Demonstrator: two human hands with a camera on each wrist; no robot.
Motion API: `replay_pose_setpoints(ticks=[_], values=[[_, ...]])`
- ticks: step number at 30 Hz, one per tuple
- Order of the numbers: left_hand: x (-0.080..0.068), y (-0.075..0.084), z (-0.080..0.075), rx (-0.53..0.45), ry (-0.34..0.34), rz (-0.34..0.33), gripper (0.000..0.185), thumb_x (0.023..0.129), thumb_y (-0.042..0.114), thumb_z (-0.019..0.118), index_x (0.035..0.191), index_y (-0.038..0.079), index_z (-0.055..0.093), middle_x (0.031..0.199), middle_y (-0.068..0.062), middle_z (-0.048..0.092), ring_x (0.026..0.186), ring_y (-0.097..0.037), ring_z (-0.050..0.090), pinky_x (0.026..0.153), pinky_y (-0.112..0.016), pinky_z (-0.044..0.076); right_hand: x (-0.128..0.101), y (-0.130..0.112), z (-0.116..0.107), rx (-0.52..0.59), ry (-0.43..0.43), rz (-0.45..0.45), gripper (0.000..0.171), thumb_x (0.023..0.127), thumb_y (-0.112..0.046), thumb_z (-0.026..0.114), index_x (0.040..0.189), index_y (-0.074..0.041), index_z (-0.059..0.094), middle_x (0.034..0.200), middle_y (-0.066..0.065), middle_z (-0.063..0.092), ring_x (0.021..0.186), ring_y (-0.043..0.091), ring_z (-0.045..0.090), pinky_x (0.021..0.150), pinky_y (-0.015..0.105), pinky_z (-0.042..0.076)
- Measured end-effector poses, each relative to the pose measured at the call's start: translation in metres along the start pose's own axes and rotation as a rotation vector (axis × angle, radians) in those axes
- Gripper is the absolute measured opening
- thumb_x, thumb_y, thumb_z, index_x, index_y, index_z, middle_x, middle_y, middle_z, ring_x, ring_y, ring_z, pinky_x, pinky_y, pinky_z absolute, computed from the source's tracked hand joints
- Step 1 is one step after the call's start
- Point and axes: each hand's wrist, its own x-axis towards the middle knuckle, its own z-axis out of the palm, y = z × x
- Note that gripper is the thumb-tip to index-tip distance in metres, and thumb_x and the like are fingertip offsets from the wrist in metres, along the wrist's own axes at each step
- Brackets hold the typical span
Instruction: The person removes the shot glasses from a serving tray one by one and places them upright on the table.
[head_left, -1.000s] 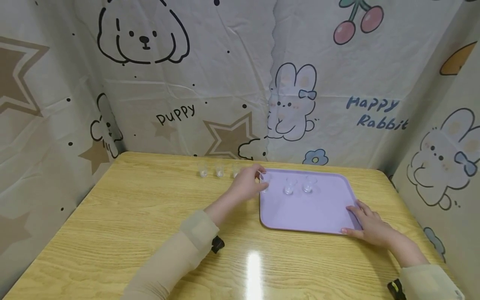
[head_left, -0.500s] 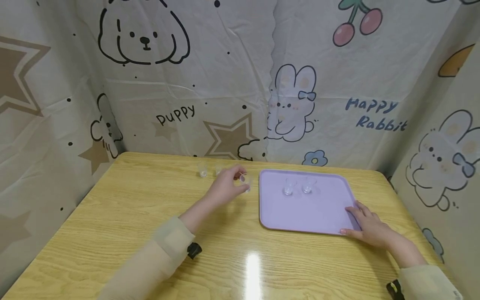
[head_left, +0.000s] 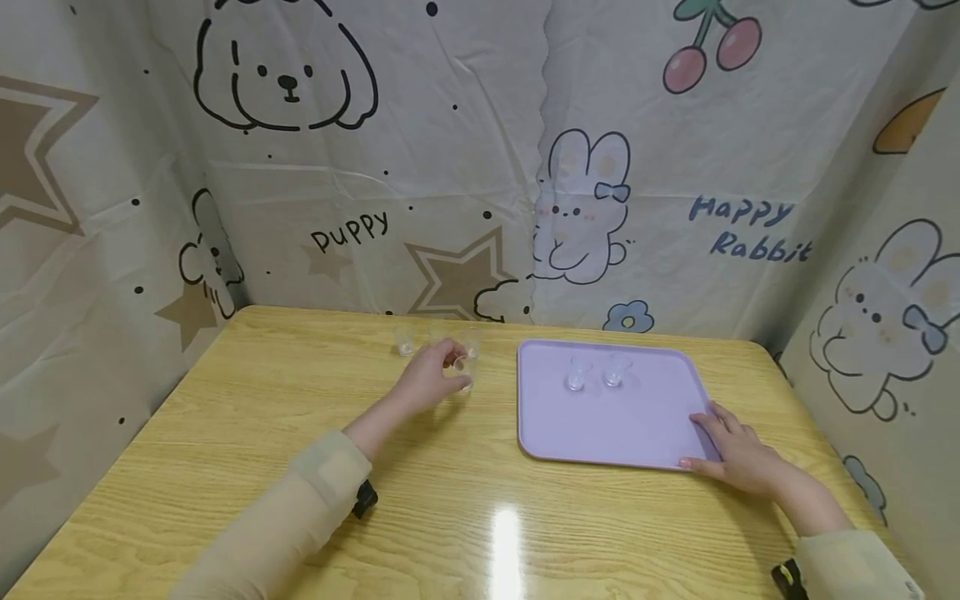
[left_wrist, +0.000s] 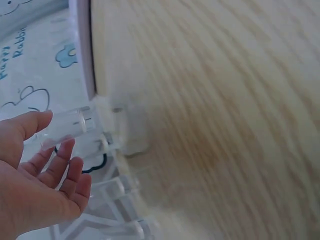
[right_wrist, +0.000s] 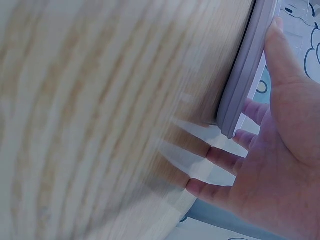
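My left hand (head_left: 453,364) pinches a small clear cup (head_left: 466,372) between thumb and fingers, just above the wooden table (head_left: 262,433), left of the lilac tray (head_left: 615,429). In the left wrist view the cup (left_wrist: 67,127) lies between my thumb and fingertips (left_wrist: 67,150), with the tray's edge (left_wrist: 82,50) beyond. Two more clear cups (head_left: 576,377) (head_left: 615,372) stand on the tray's far part. My right hand (head_left: 722,440) rests with fairly straight fingers on the tray's near right corner. The right wrist view shows the thumb (right_wrist: 285,65) lying along the rim (right_wrist: 245,75).
Other small clear cups (head_left: 405,340) (head_left: 471,342) stand in a row near the table's far edge, just behind my left hand. Printed cloth walls close in the table at the back and on both sides.
My left hand lifted a cup off the tray's far left part and carried it left over the table, toward the row of cups. The right hand stayed on the tray's corner.
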Motion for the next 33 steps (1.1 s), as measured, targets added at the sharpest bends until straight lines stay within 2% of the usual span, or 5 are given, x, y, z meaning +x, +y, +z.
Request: replay_pose_setpoints(ticks=[9,20,28,33], values=[[0.01,-0.009,0.008,0.022,-0.065,-0.015,0.035,0.083,0.016,0.072,0.113,0.003,0.058,0.099,-0.005,0.062,0.102,-0.025,0.054,0.093,-0.041,0.044,0.001,0.002,0.0,0.0,0.004,-0.004,0.083,0.082,-0.053,0.064,0.135,0.006,0.038,0.141,0.04,0.017,0.117,0.068,0.025,0.079,0.075,0.034],[0.013,-0.006,0.01,0.048,-0.086,-0.013,0.035,0.084,0.013,0.071,0.115,0.004,0.057,0.099,-0.006,0.063,0.1,-0.025,0.054,0.09,-0.04,0.045,0.0,-0.001,-0.001,0.002,0.002,0.005,0.083,0.082,-0.053,0.064,0.135,0.006,0.038,0.142,0.04,0.017,0.119,0.067,0.025,0.08,0.075,0.034],[0.012,-0.002,0.007,0.076,-0.09,-0.043,0.052,0.083,0.018,0.073,0.128,0.007,0.051,0.117,-0.013,0.061,0.108,-0.029,0.056,0.094,-0.043,0.045,0.0,-0.002,-0.002,-0.016,0.012,-0.005,0.081,0.082,-0.05,0.066,0.134,0.006,0.04,0.141,0.041,0.019,0.117,0.068,0.027,0.08,0.073,0.036],[0.012,0.008,0.0,0.093,-0.113,-0.056,0.055,0.084,0.02,0.071,0.133,0.008,0.047,0.121,-0.015,0.06,0.117,-0.034,0.05,0.096,-0.045,0.043,0.0,-0.002,-0.002,-0.012,0.012,-0.005,0.081,0.082,-0.05,0.066,0.134,0.006,0.04,0.141,0.041,0.019,0.118,0.067,0.027,0.081,0.073,0.036]])
